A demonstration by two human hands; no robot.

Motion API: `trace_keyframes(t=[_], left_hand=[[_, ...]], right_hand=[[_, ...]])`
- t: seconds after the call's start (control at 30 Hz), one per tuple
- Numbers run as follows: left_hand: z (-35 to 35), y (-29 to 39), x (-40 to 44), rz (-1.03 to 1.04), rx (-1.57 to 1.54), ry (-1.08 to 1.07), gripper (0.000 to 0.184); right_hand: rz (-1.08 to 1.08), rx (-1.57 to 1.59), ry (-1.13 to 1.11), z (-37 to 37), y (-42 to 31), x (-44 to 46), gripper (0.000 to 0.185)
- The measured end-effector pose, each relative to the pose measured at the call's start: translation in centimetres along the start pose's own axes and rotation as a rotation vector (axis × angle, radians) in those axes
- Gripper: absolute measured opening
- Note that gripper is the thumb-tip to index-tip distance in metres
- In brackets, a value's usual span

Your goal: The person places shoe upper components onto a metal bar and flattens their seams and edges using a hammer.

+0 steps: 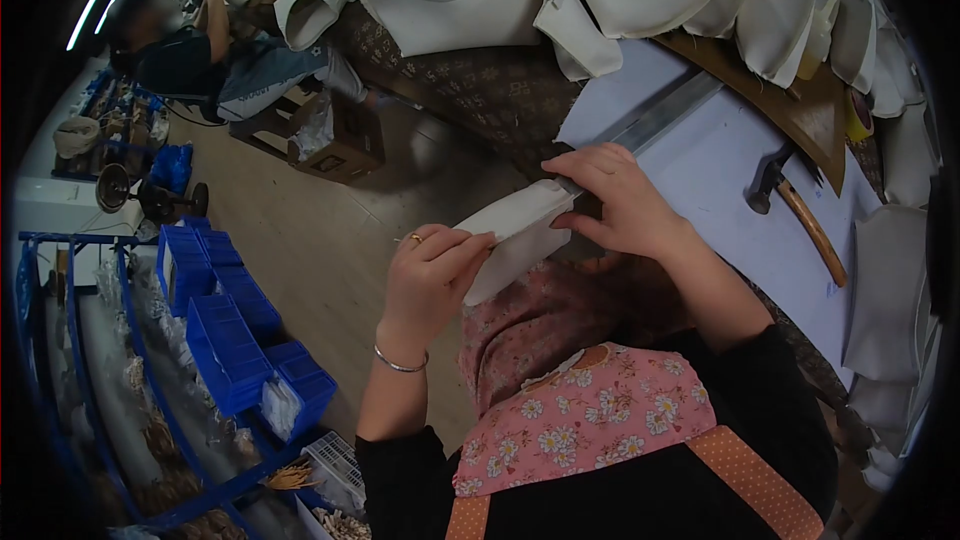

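In the head view, markings are being shown on a cardboard carton (345,145) and in small blue on a white sheet (715,205), but they are appearing too small to be read. A pale folded piece (525,230) is being held above the lap, off the table's edge, between two hands. Its left end is being pinched by the thumb and fingers of the left hand (435,265); its right end is being gripped by the right hand (615,200), beside a metal bar (668,118). Its long axis is being slanted from lower left to upper right, roughly in line with the bar; whether the bar is being enclosed by it cannot be told. On the sheet, a hammer (803,220) is being left lying, its handle being pointed toward the lower right.
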State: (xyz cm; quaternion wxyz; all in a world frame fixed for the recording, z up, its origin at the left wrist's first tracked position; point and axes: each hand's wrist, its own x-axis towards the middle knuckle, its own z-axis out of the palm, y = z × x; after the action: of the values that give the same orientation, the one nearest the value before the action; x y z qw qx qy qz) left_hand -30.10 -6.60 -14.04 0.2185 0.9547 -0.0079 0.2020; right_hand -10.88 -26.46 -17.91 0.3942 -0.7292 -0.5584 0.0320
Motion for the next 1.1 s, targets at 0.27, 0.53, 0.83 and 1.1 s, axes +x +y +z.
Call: trace_keyframes(t=[0.27, 0.53, 0.83, 1.1], left_hand=[[3.5, 1.0, 4.0, 0.09, -0.071, -0.021, 0.018], [5.5, 2.3, 7.2, 0.09, -0.07, -0.078, 0.008], [5.6, 3.2, 7.0, 0.036, -0.057, -0.083, 0.009], [3.0, 4.9, 2.7, 0.015, 0.218, -0.065, 0.028]], right_hand=[[0.078, 0.226, 0.097, -3.3, -0.5, -2.2, 0.064], [0.602, -0.32, 0.411, -13.5, 5.2, -16.3, 0.058], [0.776, -0.527, 0.339, -14.9, 7.2, -21.0, 0.034], [0.859, 0.138, 0.452, -13.0, 0.2, -15.0, 0.034]])
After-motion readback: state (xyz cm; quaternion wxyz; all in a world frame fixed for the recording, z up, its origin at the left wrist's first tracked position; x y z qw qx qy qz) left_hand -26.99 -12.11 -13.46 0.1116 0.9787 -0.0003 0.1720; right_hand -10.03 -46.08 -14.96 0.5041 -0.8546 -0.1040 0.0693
